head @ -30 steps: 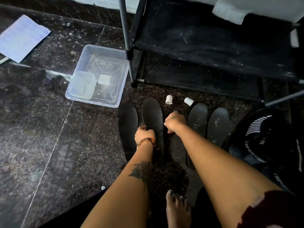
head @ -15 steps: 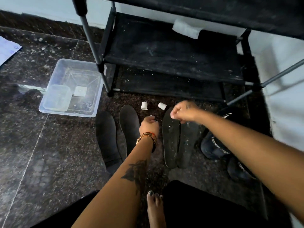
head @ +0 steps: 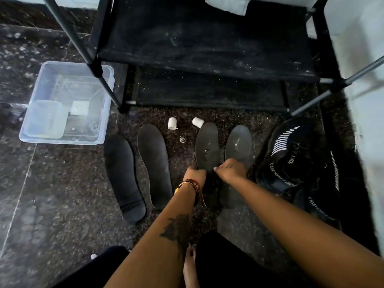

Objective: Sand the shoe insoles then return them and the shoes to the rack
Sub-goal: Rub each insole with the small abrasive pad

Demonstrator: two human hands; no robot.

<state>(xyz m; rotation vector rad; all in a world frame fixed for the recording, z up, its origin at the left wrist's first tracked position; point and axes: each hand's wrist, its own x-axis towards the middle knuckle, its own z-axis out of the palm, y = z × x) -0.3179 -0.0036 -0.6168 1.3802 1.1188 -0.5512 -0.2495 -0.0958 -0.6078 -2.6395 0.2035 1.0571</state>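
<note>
Four dark insoles lie in a row on the floor in front of the black shoe rack (head: 207,65). My left hand (head: 195,175) grips the left edge of the third insole (head: 206,148), which carries white specks. My right hand (head: 229,171) closes over the same insole's right side, where it meets the fourth insole (head: 239,146); what lies under its fingers is hidden. The first insole (head: 119,175) and second insole (head: 154,163) lie untouched to the left. Black shoes (head: 291,159) with white lettering sit at the right.
A clear plastic tub (head: 39,121) stands left of the rack, behind its leg. Two small white cylinders (head: 172,123) and a tiny clear cap (head: 182,139) lie between the insole pairs. My bare foot (head: 190,265) is below. A white wall is on the right.
My left hand moved from the second insole to the third one. My right hand came down from above the right pair onto that insole. The view shifted right.
</note>
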